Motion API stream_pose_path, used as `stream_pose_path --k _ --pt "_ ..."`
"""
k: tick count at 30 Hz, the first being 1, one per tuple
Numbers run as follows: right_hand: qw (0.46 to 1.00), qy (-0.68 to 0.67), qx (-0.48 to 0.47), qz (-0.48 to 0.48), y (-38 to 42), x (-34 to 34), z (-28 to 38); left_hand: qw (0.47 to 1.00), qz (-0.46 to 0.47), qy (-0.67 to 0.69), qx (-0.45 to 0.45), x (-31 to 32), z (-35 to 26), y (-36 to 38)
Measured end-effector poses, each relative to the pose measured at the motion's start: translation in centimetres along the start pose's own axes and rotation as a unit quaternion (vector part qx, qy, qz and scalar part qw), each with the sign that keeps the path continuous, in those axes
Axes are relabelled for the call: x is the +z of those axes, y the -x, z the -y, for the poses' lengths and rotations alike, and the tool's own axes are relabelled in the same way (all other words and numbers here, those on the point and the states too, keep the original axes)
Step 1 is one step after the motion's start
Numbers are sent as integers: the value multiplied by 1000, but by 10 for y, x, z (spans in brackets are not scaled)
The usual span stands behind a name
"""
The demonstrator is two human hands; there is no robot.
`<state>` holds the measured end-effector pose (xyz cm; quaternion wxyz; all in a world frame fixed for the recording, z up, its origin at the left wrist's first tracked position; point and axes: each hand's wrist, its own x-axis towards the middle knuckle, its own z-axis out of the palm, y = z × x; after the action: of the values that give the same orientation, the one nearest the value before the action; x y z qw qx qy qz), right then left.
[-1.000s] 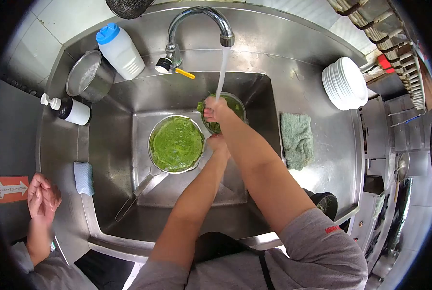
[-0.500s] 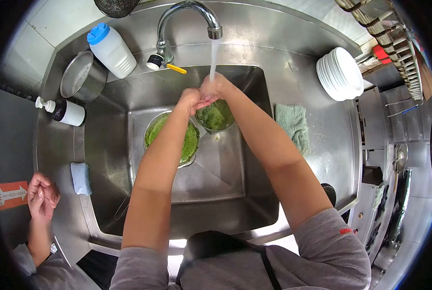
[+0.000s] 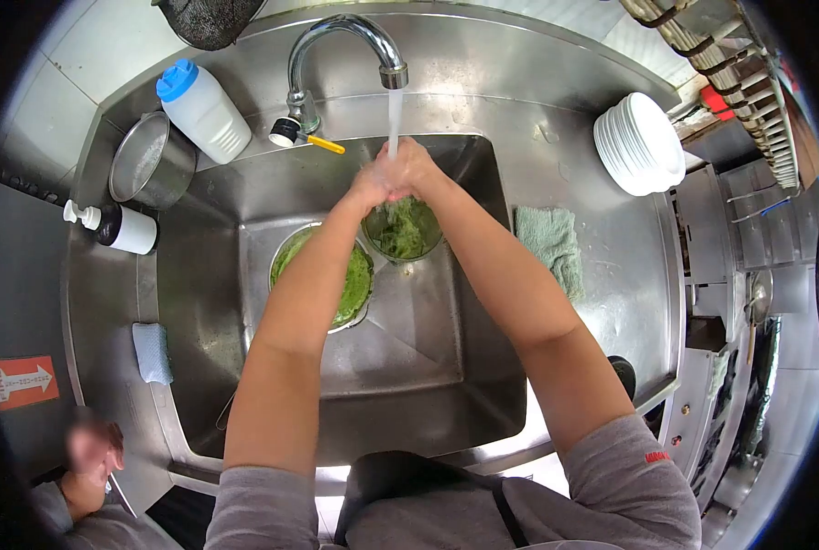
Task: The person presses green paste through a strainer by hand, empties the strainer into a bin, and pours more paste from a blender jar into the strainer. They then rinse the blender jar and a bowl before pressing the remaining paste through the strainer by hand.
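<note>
My left hand [image 3: 371, 188] and my right hand [image 3: 411, 168] are closed together under the stream from the faucet [image 3: 393, 73]. Their fingers overlap, and whatever lies between them, if anything, is hidden. Just below them in the sink [image 3: 400, 367] stands a round container [image 3: 440, 240] holding wet green bits [image 3: 405, 229] and water. To its left, partly behind my left forearm, sits a round vessel [image 3: 365, 316] with a bright green mass [image 3: 354, 289] in it.
Around the sink are a blue-capped jug [image 3: 206, 115], a metal pot [image 3: 157, 160], a pump bottle [image 3: 120, 227], a blue sponge [image 3: 153, 353], a green cloth [image 3: 550, 247] and stacked white plates [image 3: 638, 144]. Another person's hand [image 3: 93, 449] is at lower left.
My hands have come closer together, with the left moving in against the right under the water. The other person's hand has moved down. The view has shifted slightly.
</note>
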<state>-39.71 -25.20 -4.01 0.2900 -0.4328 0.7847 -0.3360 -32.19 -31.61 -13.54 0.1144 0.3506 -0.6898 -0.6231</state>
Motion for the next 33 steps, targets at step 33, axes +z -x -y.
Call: stream_pose_path --k 33 --pt "915 144 17 377 9 -31 27 949 -279 127 -75 16 21 36"
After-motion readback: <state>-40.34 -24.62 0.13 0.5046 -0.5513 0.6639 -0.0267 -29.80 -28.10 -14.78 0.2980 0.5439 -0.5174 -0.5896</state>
